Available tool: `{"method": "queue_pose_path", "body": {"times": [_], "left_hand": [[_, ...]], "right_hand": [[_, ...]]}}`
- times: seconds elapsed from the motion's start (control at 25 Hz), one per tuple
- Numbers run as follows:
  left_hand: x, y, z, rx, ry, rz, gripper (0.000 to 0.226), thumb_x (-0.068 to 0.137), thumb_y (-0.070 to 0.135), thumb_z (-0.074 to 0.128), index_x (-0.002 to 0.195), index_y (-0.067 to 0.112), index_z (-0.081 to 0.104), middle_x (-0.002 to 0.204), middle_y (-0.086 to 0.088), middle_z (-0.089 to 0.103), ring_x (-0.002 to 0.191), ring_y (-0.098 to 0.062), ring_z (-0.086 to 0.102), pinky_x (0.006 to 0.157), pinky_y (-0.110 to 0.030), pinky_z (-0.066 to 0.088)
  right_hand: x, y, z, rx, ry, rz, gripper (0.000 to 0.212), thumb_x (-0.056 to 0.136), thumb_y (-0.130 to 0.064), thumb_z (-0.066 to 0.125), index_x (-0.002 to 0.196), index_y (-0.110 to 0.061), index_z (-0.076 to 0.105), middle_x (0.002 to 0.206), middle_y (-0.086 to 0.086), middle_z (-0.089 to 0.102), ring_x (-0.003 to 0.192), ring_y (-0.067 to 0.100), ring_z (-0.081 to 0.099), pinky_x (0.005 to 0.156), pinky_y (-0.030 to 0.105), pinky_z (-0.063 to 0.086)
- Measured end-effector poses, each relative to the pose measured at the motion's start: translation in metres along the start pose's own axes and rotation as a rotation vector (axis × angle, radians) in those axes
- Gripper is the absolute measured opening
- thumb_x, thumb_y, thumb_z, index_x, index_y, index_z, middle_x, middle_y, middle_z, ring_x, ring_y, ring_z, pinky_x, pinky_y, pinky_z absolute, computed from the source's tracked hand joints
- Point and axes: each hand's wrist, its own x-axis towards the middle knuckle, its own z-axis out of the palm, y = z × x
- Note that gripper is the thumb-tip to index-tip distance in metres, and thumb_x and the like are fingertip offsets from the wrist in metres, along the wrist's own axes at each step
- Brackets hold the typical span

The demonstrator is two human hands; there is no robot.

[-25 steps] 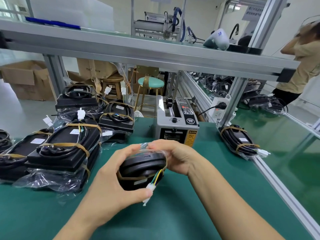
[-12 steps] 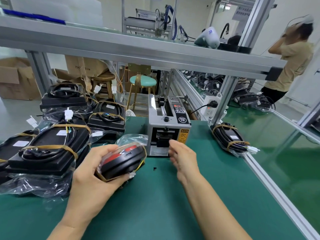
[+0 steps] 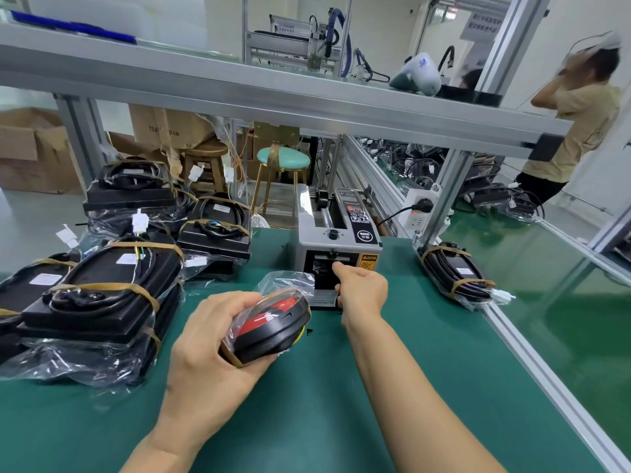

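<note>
Round black-and-red unit [image 3: 269, 331] in a clear bag [image 3: 286, 279], held off the mat [image 3: 307, 421] in front of the dispenser [image 3: 338, 233], tilted with its red face up and toward the dispenser. The loose bag mouth sticks up on the far side. Probably held that way so the mouth is close to the tape outlet for sealing. Left hand [image 3: 205, 356] grasps the unit from below and the left, thumb over the top edge, fingers wrapped under it, a firm one-handed hold. Right hand [image 3: 362, 291] is at the dispenser's front slot with its fingers curled in and the thumb tip up at the outlet. Likely going for a tape strip. No tape is visible, so I can't tell if it pinches anything. Stacks [image 3: 102, 291] of banded, bagged units lie left of the work, near the left hand. One bundle [image 3: 454, 274] lies apart on the right by the mat edge, probably a separate pile.
</note>
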Motion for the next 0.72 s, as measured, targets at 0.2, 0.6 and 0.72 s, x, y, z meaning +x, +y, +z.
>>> {"method": "queue_pose_path", "body": {"times": [0.2, 0.6, 0.72], "left_hand": [[0.0, 0.0, 0.0, 0.011, 0.003, 0.01, 0.057, 0.056, 0.024, 0.082, 0.109, 0.019, 0.062, 0.107, 0.008, 0.06, 0.1, -0.015, 0.06, 0.091, -0.028, 0.046], [0.0, -0.002, 0.002, 0.014, 0.058, -0.034, 0.061, 0.056, 0.014, 0.092, 0.109, 0.019, 0.061, 0.105, 0.007, 0.06, 0.098, -0.019, 0.061, 0.086, -0.04, 0.05], [-0.002, 0.001, 0.004, 0.031, 0.061, -0.035, 0.062, 0.055, 0.011, 0.091, 0.11, 0.016, 0.062, 0.105, 0.004, 0.06, 0.098, -0.02, 0.061, 0.086, -0.042, 0.05]], "right_hand": [[0.0, -0.004, 0.011, 0.089, 0.05, 0.089, 0.019, 0.08, -0.011, 0.071, 0.064, -0.014, 0.06, 0.063, 0.002, 0.054, 0.054, 0.016, 0.042, 0.051, 0.025, 0.035], [-0.107, -0.016, -0.052, 0.193, -0.848, -0.129, 0.006, 0.074, -0.021, 0.072, 0.07, -0.019, 0.075, 0.13, -0.011, 0.062, 0.119, -0.006, 0.054, 0.1, 0.021, 0.035], [-0.108, -0.012, -0.053, 0.193, -0.786, -0.131, 0.013, 0.078, -0.011, 0.072, 0.066, -0.015, 0.072, 0.131, -0.008, 0.06, 0.119, -0.005, 0.054, 0.111, 0.031, 0.033]]}}
